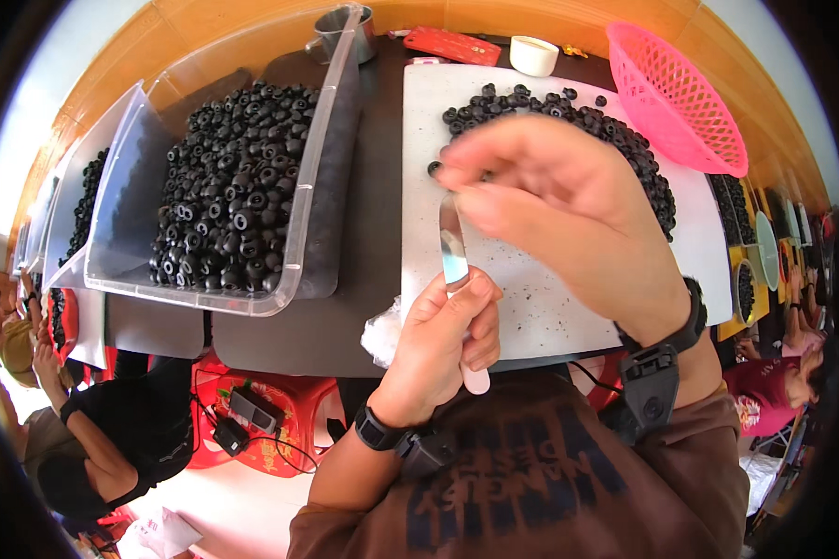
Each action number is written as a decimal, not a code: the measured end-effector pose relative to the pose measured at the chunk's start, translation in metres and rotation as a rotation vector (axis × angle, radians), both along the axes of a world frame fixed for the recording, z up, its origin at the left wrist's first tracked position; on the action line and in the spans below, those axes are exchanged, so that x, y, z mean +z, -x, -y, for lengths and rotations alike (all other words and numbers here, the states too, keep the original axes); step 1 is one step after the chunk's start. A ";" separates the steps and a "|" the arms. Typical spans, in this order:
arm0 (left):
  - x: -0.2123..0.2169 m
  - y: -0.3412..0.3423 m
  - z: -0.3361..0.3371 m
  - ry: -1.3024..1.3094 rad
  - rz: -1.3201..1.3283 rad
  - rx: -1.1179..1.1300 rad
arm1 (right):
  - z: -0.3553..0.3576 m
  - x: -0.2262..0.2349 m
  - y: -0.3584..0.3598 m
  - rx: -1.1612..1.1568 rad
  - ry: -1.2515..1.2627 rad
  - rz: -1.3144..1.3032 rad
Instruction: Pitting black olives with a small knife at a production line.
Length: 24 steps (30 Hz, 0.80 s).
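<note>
My left hand [447, 331] is wrapped round the pale pink handle of a small knife [453, 256], its shiny blade pointing away from me. At the blade's tip is my right hand [550, 177], blurred, with thumb and forefinger bent toward each other; what they pinch, if anything, is hidden. One small round black piece [434, 169] shows beside the forefinger's tip. Beyond and to the right of that hand, a heap of small round black pieces [639, 154] lies on the white board [522, 326]. Dark crumbs are scattered over the board.
On the left stands a clear plastic bin [294, 270] full of black pieces with holes. A metal cup [356, 37], a red tool [452, 45], a white cup [534, 56] and a pink basket [685, 102] line the far side. Crumpled plastic [380, 335] lies at the board's near left. Other people sit on both sides.
</note>
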<state>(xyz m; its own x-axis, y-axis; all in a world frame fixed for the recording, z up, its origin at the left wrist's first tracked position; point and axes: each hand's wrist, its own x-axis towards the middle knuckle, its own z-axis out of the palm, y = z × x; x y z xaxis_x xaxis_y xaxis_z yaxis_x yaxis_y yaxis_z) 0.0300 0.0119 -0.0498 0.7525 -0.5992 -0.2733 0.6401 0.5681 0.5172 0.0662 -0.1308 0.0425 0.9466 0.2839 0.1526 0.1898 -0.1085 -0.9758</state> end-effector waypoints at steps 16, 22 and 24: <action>0.004 0.005 0.013 -0.159 0.026 0.063 | 0.067 -0.076 0.035 -0.234 0.867 0.323; 0.006 0.008 0.014 -0.205 0.045 0.071 | 0.064 -0.060 0.055 -0.233 0.383 0.085; 0.009 0.010 0.017 -0.228 0.066 0.055 | 0.062 -0.054 0.067 -0.208 0.203 0.046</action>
<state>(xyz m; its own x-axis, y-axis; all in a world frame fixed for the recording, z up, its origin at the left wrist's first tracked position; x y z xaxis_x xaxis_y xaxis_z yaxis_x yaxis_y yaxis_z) 0.0203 -0.0048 -0.0410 0.8030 -0.4852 -0.3461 0.5721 0.4646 0.6760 -0.0012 -0.1929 -0.0113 0.9812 0.1131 0.1564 0.1863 -0.3423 -0.9209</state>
